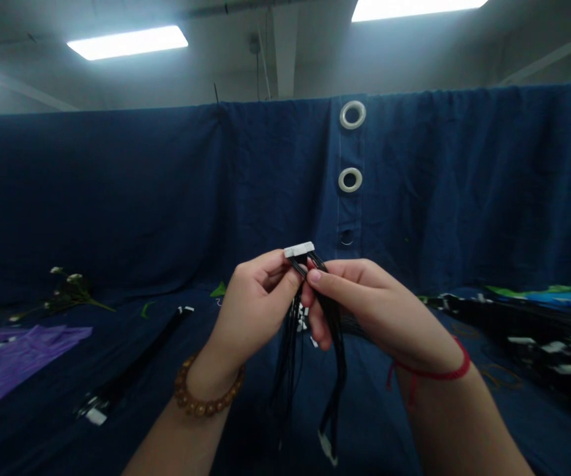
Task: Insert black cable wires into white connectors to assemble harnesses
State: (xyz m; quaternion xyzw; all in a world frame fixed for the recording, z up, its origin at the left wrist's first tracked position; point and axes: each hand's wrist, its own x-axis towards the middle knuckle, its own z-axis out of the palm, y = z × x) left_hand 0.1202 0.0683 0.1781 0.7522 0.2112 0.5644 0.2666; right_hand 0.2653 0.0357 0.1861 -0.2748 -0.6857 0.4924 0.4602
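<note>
In the middle of the head view, both hands hold a wire harness (335, 344) up above the blue cloth. Its white connector (299, 250) is at the top, with black wires running down from it in two bunches. My left hand (260, 297) pinches the connector's left end and the wires just under it. With thumb and fingers closed, my right hand (359, 291) grips the wires right below the connector. A second white connector (327, 448) hangs at the lower end of the right bunch. The exact fingertip contact is partly hidden.
Another black harness (136, 360) lies on the cloth at left, near a purple bag (27, 363) and white flowers (74, 281). A large pile of black harnesses (538, 344) covers the right side. Behind hangs a blue curtain (166, 192) with white rings (350, 180).
</note>
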